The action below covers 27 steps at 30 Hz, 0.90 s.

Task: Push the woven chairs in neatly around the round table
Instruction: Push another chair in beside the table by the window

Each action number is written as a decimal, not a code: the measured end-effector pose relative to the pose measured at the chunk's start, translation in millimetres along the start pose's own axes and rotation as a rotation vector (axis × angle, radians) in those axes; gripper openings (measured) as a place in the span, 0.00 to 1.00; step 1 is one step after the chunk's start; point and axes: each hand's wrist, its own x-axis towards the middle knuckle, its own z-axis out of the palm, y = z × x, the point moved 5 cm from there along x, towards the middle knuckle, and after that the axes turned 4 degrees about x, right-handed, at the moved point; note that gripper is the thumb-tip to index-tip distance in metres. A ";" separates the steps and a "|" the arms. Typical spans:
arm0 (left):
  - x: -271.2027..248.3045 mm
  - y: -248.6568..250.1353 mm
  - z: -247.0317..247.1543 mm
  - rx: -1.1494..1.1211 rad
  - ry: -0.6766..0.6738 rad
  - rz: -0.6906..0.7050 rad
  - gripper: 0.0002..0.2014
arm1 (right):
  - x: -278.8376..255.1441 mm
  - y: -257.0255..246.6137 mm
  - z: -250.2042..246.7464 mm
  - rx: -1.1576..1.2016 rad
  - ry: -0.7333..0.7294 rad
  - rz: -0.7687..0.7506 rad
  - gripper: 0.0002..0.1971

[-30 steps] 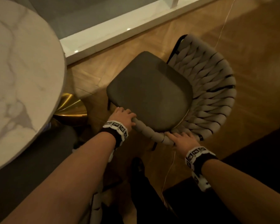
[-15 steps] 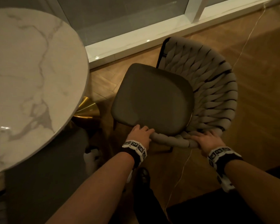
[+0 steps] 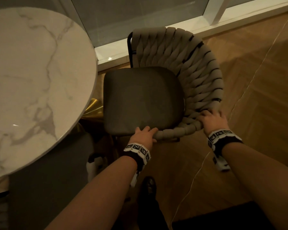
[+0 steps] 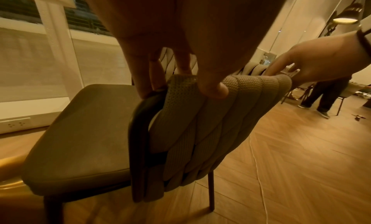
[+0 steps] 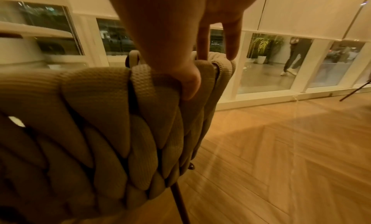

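The left hand point(image 3: 144, 135) and the right hand point(image 3: 212, 121) are both gripping the rim of the grey woven-rope chair with a dark cushion point(image 3: 143, 100), which is standing beside the round white marble tabletop point(image 3: 32, 80), not yet pushed under it.

Your left hand point(image 4: 170, 41) grips the end of the taupe woven-strap backrest of the chair point(image 4: 202, 124): your thumb point(image 4: 214, 87) presses its outer face and your fingers point(image 4: 144, 78) curl over the top edge toward the dark olive cushioned seat point(image 4: 80, 132). Your right hand point(image 4: 313, 64) rests on the same top edge farther along. The chair's thin dark leg point(image 4: 211, 191) stands on the herringbone wooden floor point(image 4: 291, 156), where a thin white cord point(image 4: 261, 179) lies. A person's legs in dark trousers point(image 4: 325, 97) stand well apart, beyond your right hand.
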 end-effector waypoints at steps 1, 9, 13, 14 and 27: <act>1.3 -5.0 -3.4 -0.009 -0.002 -0.017 0.25 | 2.4 -4.9 -3.3 0.035 0.032 0.006 0.23; 0.8 -31.1 -8.7 -0.209 -0.004 -0.084 0.22 | -3.3 -56.5 18.8 0.199 -0.087 -0.126 0.33; 4.8 -33.5 -17.9 -0.245 0.029 -0.113 0.23 | 14.2 -52.6 19.4 0.190 -0.094 -0.135 0.35; 6.4 -33.9 -21.3 -0.251 0.043 -0.121 0.23 | 20.8 -51.1 18.1 0.189 -0.097 -0.140 0.35; 28.3 -75.6 -51.2 -0.358 0.134 -0.191 0.21 | 85.3 -87.4 -23.4 0.166 -0.109 -0.243 0.30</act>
